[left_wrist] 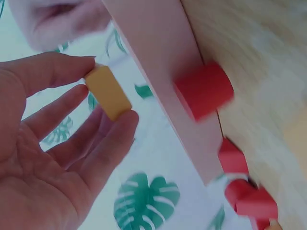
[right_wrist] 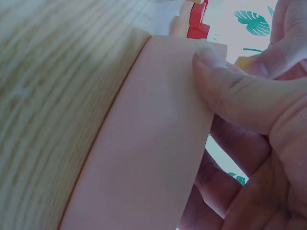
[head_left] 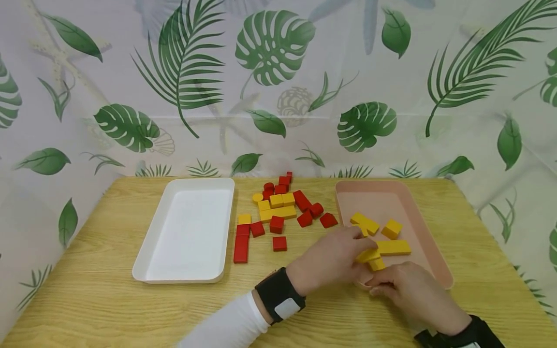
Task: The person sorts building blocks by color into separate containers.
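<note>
My left hand (head_left: 332,255) is over the near left part of the pink tray (head_left: 374,199). Between thumb and fingertips it pinches a small yellow block (left_wrist: 108,92). At the tray's near edge, my right hand (head_left: 415,294) grips the rim, with its thumb (right_wrist: 235,93) on the outer wall and its fingers curled over to the inner side. Inside the tray lie several yellow blocks, among them a long one (head_left: 393,247) beside the left fingertips and a shorter one (head_left: 392,229) farther back.
A white tray (head_left: 191,232) stands on the left of the wooden table (head_left: 109,299). Between the trays lie several red blocks, such as a long one (head_left: 241,249) and a cube (head_left: 280,243), and several yellow blocks, including a long one (head_left: 278,213). A leaf-patterned cloth (head_left: 209,145) hangs behind.
</note>
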{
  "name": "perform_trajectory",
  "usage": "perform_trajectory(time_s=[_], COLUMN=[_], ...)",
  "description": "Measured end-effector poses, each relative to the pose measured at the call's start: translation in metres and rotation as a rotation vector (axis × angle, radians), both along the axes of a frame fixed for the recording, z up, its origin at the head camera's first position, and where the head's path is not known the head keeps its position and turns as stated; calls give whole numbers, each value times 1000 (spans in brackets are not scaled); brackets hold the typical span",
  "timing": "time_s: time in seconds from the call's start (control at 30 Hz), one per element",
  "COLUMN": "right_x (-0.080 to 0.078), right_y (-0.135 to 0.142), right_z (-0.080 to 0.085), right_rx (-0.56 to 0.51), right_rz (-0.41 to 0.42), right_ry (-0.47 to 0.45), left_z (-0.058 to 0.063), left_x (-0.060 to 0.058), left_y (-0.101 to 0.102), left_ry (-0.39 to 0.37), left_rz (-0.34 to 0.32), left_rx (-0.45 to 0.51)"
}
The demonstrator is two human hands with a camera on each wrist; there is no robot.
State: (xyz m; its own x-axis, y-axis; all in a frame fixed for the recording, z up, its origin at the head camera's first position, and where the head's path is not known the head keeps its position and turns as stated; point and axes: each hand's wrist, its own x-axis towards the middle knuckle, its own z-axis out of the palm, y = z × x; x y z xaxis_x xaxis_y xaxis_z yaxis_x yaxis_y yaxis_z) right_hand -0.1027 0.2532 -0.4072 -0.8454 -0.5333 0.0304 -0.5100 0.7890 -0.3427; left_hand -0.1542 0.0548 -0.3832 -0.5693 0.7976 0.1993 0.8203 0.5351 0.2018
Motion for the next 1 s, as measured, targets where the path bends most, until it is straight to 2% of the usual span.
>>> perform_trajectory(time_s=[0.2, 0.4, 0.7, 0.9, 1.0], right_x=[-1, 2, 3, 2, 2], right_y=[2, 3, 2, 1, 2], right_z=[-5, -6, 0, 1, 1], right_rx=[-27, -32, -29, -34, -36], right_rz=[74, 82, 62, 67, 70], right_ry=[90, 85, 65, 71, 76], left_z=[-9, -18, -27, -29, -28], left_x=[5, 3, 1, 0, -2], left_y=[21, 31, 36, 34, 31], left_ry=[15, 24, 46, 66, 33], left_rz=[-63, -35, -53, -66, -64], left_rx=[-43, -116, -179, -162, -142])
